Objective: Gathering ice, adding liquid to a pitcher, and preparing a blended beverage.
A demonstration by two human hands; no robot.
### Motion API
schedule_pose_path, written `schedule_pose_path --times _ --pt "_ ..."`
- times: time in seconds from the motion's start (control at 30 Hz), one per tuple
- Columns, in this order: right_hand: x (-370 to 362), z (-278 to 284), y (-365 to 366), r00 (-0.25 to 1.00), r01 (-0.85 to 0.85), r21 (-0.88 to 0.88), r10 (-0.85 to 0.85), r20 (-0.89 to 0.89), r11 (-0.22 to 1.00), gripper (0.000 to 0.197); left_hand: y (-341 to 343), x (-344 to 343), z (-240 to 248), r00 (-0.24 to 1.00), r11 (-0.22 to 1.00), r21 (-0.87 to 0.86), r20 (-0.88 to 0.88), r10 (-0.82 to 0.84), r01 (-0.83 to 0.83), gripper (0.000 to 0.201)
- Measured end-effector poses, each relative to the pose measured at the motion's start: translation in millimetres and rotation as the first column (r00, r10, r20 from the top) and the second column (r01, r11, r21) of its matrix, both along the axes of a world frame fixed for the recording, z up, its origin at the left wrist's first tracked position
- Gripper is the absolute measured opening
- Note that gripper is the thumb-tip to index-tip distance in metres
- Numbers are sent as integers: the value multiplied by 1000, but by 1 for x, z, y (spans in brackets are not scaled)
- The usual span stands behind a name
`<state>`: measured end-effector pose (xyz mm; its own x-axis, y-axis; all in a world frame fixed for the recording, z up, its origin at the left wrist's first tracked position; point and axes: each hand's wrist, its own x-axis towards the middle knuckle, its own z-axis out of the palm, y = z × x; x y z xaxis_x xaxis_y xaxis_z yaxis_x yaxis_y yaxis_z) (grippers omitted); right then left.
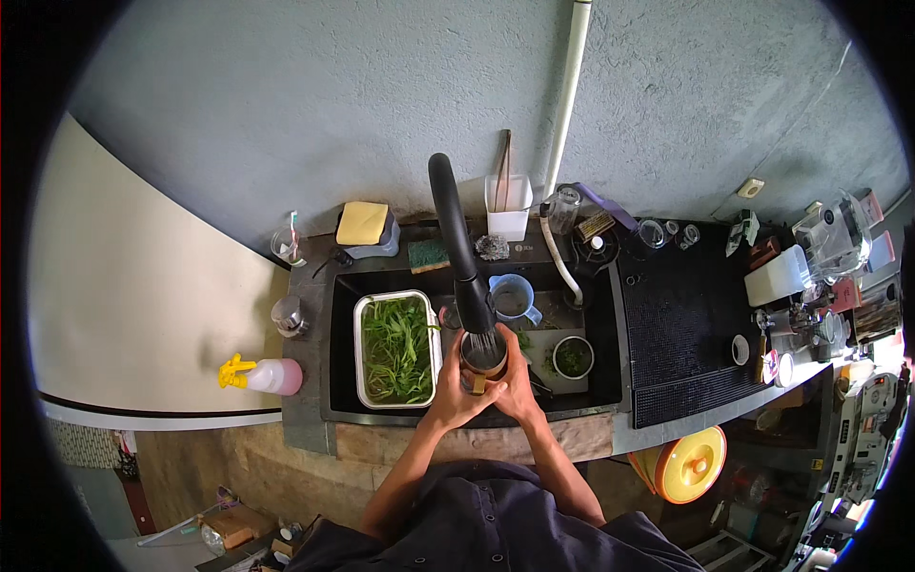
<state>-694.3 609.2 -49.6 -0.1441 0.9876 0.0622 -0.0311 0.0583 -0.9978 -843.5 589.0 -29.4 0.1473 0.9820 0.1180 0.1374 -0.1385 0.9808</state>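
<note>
black faucet (467, 276): its head hangs over the cup, water spraying down into it.
brown cup (482, 363): held over the front of the sink (341, 334), between the white tray (361, 355) of greens (397, 348) and the bowl (573, 359); its mouth faces up.
left hand (454, 393): from my remote seat i see it curled round the cup's left side.
right hand (518, 386): wrapped on the right side, fingers closed to the cup's width.
rinse: i judge this the step, though filling is possible.
next move: calls for a firm two-handed hold, mouth under the spray.
</note>
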Motion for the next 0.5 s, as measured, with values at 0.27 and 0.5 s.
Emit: schedule_pose_path --times 0.27,0.5 --pt "3 3 0 999 2 43 -4 53 999 97 -2 -1 -11 998 999 46 -56 18 -16 114" --pt "2 1 -1 999 -2 20 1 49 1000 97 -3 -1 -10 999 999 42 -32 14 -12 114"
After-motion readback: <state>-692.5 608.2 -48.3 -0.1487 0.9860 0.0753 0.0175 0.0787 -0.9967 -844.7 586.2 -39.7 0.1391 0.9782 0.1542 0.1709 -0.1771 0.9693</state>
